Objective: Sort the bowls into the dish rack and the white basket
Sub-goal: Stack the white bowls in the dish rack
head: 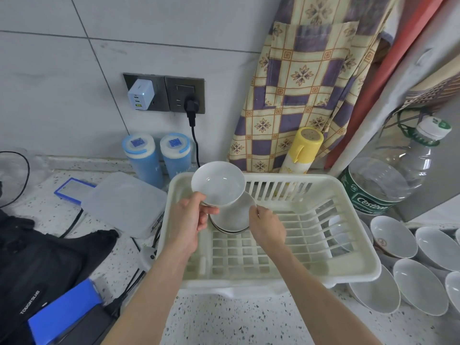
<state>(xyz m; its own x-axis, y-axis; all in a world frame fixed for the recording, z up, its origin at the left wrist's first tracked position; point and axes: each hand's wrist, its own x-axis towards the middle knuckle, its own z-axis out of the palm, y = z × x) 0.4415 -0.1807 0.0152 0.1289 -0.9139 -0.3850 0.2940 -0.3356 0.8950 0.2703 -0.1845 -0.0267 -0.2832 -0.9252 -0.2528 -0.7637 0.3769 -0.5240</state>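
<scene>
A white basket (353, 247) with slatted walls stands on the speckled counter in front of me. My left hand (190, 220) pinches the near rim of a white bowl (219, 183) and holds it tilted above the basket's far left corner. Just under it a second white bowl (232, 216) leans inside the basket, and my right hand (267, 226) grips its right edge. Several more white bowls (420, 286) lie outside the basket at the right. No dish rack is in view.
A clear lidded box (124, 202) lies left of the basket, with two blue canisters (159, 155) and a yellow spray can (302, 150) behind. A large water bottle (388, 178) stands far right. Black bag (47, 260), cables and a blue box (62, 312) fill the left.
</scene>
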